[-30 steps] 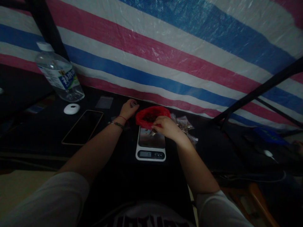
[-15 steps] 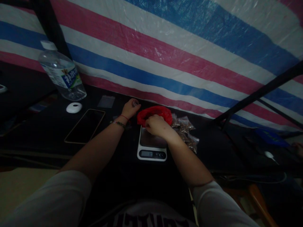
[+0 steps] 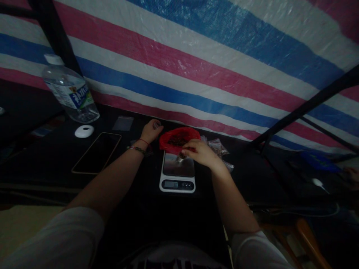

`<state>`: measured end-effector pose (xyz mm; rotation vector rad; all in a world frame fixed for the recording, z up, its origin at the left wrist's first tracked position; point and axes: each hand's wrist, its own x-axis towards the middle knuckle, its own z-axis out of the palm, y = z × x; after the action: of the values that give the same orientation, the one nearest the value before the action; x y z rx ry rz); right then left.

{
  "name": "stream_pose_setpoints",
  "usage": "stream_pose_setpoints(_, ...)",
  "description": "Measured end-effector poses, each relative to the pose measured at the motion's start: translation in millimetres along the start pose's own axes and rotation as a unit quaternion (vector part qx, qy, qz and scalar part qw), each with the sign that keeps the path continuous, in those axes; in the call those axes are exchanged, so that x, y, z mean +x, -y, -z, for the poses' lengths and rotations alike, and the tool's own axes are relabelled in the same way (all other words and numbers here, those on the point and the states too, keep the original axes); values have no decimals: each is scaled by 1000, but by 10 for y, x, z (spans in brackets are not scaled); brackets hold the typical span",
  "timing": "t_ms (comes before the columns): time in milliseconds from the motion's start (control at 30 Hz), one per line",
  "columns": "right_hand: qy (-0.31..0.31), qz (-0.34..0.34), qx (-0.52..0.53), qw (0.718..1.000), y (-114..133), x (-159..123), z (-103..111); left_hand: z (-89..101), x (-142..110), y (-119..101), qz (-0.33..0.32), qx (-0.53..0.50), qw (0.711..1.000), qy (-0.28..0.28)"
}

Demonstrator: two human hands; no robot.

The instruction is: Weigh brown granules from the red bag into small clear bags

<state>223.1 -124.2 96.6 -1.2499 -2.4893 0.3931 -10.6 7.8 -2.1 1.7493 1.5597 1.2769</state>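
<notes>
My right hand (image 3: 202,152) pinches a small cup (image 3: 181,157) with brown bits in it, just over the plate of a white kitchen scale (image 3: 177,186). Whether the cup touches the plate I cannot tell. Right behind the scale an open red plastic bag (image 3: 166,144) holds loose dark brown bits. To the left of the bag, my left hand (image 3: 150,131) rests on the black table, its fingers closed round a small clear plastic piece (image 3: 156,126) whose kind is unclear. Several small zip bags (image 3: 216,146) of brown bits lie to the right, partly behind my right hand.
A flat clear zip bag (image 3: 122,123), a phone (image 3: 97,153) and a white rounded object (image 3: 84,131) lie on the left, before a large plastic bottle (image 3: 71,91). A striped tarp (image 3: 179,63) closes off the back. Black metal bars (image 3: 303,106) slant at the right.
My right hand has come out of the red bag toward me and right, bringing the small cup with brown bits over the scale. The left hand stays about where it was.
</notes>
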Motion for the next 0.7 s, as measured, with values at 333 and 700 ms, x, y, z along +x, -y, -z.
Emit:
stream_pose_setpoints(333,-78,18,33,996,-172,-146,-308,20,-11,-28,5,-4,1000,6)
stream_pose_setpoints(700,-64,54,42,996,-245,-176,-238,-14,1,14,-7,-6,1000,1)
